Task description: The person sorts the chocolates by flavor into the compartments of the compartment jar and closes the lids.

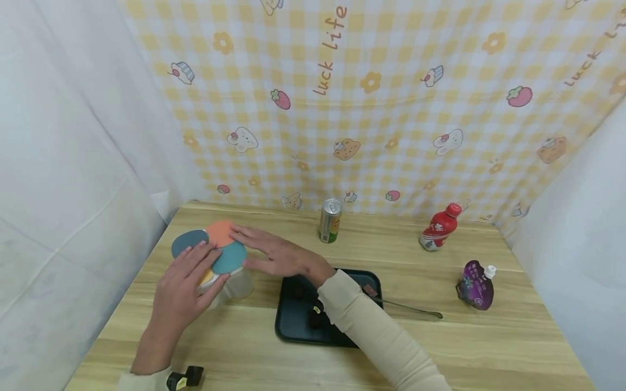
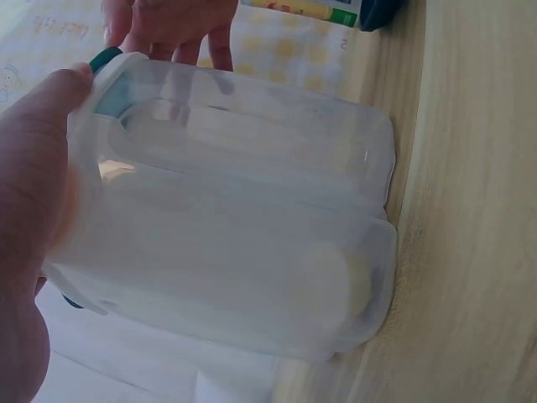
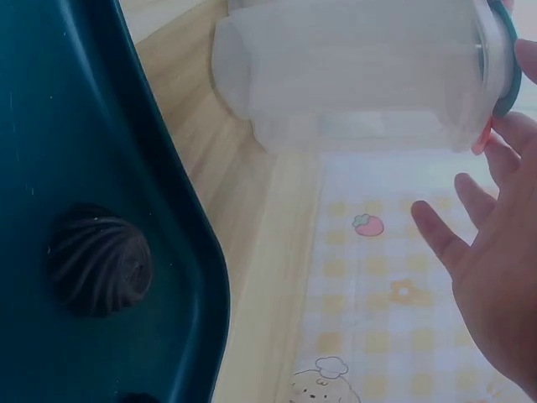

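A tall translucent plastic container (image 2: 235,210) stands at the left of the table, its lid made of round blue, orange, teal and yellow flaps. My left hand (image 1: 183,282) rests over the yellow and blue flaps, with the thumb at the lid's rim. Reaching across from the right, my right hand (image 1: 274,252) touches the orange flap (image 1: 219,233) and the edge of the teal flap (image 1: 230,257) with straight fingers. Through the container's wall a pale round thing shows near the bottom; its kind is unclear.
A dark tray (image 1: 293,334), partly under my right forearm, bears dark swirled lumps (image 3: 99,262) and a thin metal utensil (image 1: 413,310) sticking out rightward. Behind stands a drink can (image 1: 330,221). A red bottle (image 1: 439,228) and a purple spouted pouch (image 1: 475,286) are at the right.
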Demonstrator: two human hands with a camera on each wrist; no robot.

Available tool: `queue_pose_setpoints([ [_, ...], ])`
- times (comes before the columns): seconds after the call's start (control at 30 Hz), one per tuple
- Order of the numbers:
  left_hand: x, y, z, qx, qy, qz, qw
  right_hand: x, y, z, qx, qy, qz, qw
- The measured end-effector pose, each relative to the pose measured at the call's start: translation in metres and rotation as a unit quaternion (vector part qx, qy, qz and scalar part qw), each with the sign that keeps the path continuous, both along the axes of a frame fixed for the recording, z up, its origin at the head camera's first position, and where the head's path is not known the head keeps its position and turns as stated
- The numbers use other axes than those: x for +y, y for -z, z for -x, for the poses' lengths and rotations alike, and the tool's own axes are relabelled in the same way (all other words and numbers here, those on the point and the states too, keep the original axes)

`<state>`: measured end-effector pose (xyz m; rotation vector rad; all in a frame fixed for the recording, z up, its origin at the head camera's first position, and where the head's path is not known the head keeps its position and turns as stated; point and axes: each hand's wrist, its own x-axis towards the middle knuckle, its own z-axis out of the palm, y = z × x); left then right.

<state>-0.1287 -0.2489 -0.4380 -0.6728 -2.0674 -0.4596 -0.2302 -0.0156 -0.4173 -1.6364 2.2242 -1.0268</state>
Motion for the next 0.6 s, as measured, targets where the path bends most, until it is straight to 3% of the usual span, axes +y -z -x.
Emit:
queue_pose_setpoints([
  [0.33,0.001,0.002,0.002,0.026,-0.013,0.009,0.9995,0.0,0.009,0.002,0.088,0.016,-0.01,0.996],
  [0.6,0.004,0.004,0.008,0.092,0.009,-0.003,0.9957,-0.001,0.018,-0.002,0.075,0.016,0.046,0.996],
])
